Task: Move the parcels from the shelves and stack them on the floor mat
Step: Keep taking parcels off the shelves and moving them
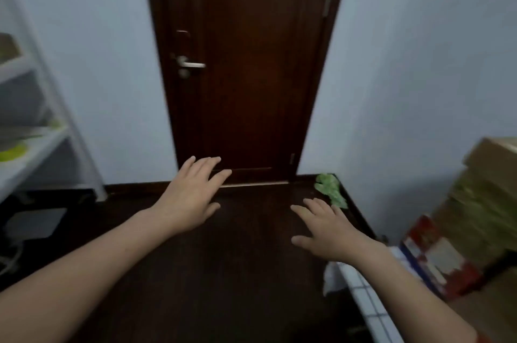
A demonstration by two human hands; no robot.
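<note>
Both my hands are stretched out in front of me over the dark wooden floor, palms down and holding nothing. My left hand (193, 197) has its fingers spread toward the door. My right hand (324, 228) hovers lower and to the right, fingers relaxed. A white shelf rack (56, 107) stands at the left edge, with a yellow-green item (12, 153) and blurred parcels on its boards. A stack of cardboard parcels (481, 202) rises at the right, with a red and white box (436, 256) in front. The white checked floor mat (369, 303) shows under my right forearm.
A dark brown door (246, 68) with a metal handle (193, 64) stands shut straight ahead. A crumpled green thing (330, 188) lies in the floor corner by the door frame. A grey flat device (33, 222) with a cable sits under the rack.
</note>
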